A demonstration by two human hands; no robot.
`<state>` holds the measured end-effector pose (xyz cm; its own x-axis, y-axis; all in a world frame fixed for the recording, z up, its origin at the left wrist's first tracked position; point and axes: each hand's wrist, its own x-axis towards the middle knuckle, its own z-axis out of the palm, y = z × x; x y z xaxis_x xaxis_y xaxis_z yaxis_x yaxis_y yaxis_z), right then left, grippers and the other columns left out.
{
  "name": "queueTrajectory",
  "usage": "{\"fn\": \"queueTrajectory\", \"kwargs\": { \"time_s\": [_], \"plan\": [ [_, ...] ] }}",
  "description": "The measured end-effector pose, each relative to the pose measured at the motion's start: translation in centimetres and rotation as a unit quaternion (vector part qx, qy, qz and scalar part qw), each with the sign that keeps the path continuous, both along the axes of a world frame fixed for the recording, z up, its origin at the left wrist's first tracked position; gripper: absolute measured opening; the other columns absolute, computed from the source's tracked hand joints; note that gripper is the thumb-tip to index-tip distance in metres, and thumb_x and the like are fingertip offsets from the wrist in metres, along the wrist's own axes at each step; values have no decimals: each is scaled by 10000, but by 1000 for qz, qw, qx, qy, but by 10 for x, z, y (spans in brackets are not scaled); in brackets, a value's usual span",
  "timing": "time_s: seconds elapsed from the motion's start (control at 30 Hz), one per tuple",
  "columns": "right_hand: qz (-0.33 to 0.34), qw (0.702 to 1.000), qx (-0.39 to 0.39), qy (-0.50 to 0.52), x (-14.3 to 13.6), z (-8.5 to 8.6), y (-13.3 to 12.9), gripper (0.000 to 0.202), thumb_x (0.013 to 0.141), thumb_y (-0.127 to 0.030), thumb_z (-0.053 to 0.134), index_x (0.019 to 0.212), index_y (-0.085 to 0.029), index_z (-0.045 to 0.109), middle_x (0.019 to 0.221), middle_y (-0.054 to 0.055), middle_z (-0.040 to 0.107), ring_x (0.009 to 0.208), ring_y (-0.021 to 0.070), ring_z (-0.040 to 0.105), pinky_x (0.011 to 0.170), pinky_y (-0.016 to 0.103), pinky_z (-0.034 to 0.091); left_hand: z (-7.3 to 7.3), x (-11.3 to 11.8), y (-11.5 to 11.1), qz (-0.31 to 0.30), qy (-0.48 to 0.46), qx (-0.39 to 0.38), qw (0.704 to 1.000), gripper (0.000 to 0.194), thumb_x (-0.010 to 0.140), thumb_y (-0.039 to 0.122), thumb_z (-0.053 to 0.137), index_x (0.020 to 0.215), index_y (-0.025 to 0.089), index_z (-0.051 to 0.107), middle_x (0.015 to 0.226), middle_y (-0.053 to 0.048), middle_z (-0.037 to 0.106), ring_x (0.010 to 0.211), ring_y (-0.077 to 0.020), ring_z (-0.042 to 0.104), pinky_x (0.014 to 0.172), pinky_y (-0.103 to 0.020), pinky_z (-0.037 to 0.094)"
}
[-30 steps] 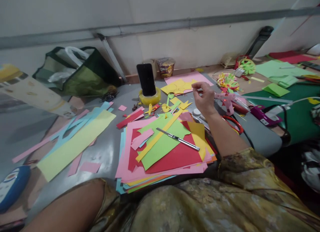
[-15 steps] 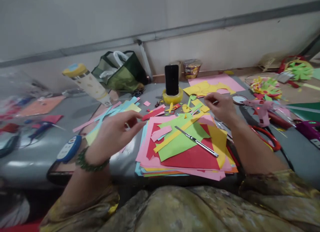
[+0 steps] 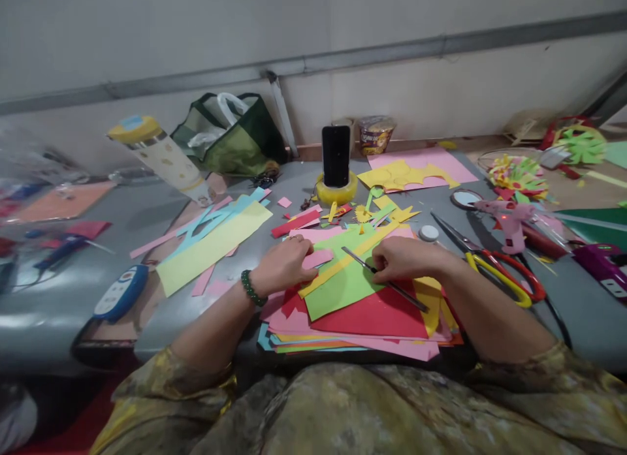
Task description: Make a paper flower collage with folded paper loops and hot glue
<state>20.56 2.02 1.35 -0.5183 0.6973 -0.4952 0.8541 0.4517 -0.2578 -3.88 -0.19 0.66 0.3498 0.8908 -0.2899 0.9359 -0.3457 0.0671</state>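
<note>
A stack of coloured paper sheets [image 3: 362, 321] lies in front of me, with red and green sheets on top. My left hand [image 3: 287, 262] is closed at the stack's left side, its thumb and fingers on a small pink paper piece [image 3: 321, 258]. On the green sheet [image 3: 328, 301], a yellow paper strip [image 3: 318, 284] runs diagonally. My right hand [image 3: 404, 258] is closed, its fingertips pinching the middle of a slim metal craft knife [image 3: 409, 298], which still lies along the papers. The curled fingers partly hide the knife.
Scissors [image 3: 504, 272], a pink glue gun [image 3: 512, 220] and a white round lid [image 3: 429, 233] are to the right. A phone [image 3: 336, 156] stands behind the paper scraps. Left are a tilted bottle [image 3: 169, 161], a green bag [image 3: 230, 141] and a blue-white device [image 3: 120, 295].
Both hands have come inward and down onto the paper stack. My right hand has closed on the craft knife, and my left has reached the pink piece. The scissors are now uncovered.
</note>
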Motion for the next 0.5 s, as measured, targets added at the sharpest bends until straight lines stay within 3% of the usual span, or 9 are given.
{"fn": "queueTrajectory", "kwargs": {
  "time_s": [0.17,0.33,0.5],
  "plan": [
    [0,1000,-16,10,0,-2,3,166,784,-299,635,671,-177,626,666,12,608,629,136,508,561,249,331,-5,-2,1,16,-28,-3,999,148,862,280,596,959,170,621,999,-94,680,920,-235,639,746,-304,475],
    [-20,999,-17,33,-1,1,1,247,790,-333,650,608,-193,558,607,-8,558,588,129,470,550,255,320,4,-5,1,68,-19,20,997,228,896,338,571,1037,179,653,1060,-96,725,953,-257,670,777,-323,498],
    [-16,999,3,33,-5,2,-3,288,785,-316,640,553,-197,519,581,-2,550,548,119,429,513,258,288,8,-6,3,89,-35,27,995,240,887,385,580,989,190,675,1016,-80,754,933,-262,691,733,-317,504]
  ]
}}
